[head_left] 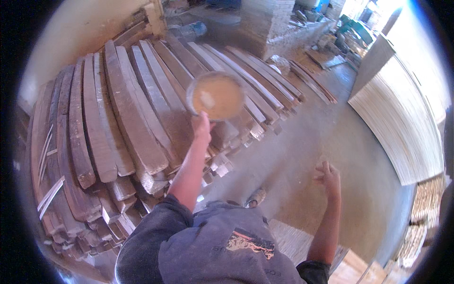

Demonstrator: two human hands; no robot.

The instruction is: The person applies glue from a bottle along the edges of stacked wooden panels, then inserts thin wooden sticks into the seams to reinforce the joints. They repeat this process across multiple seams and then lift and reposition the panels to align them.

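Note:
My left hand (202,128) grips the near rim of a round, shallow pan (222,102), held out in front of me over the stacked timber. Inside the pan is an orange-brown surface with a pale, whitish lump or patch on it; blur keeps me from telling what it is. My right hand (327,177) hangs out to the right above the floor, holding nothing, its fingers apart and slightly bent. Under the pan lie long, rough wooden beams (135,109), piled in several layers.
Tall pale sheets, seemingly plywood (402,113), stand at the right, with more stacked boards (425,203) nearer. A brick pillar (267,21) rises at the back. Loose planks (313,81) lie on the concrete floor (302,142), beyond the pile's end. Clutter (347,38) fills the far right.

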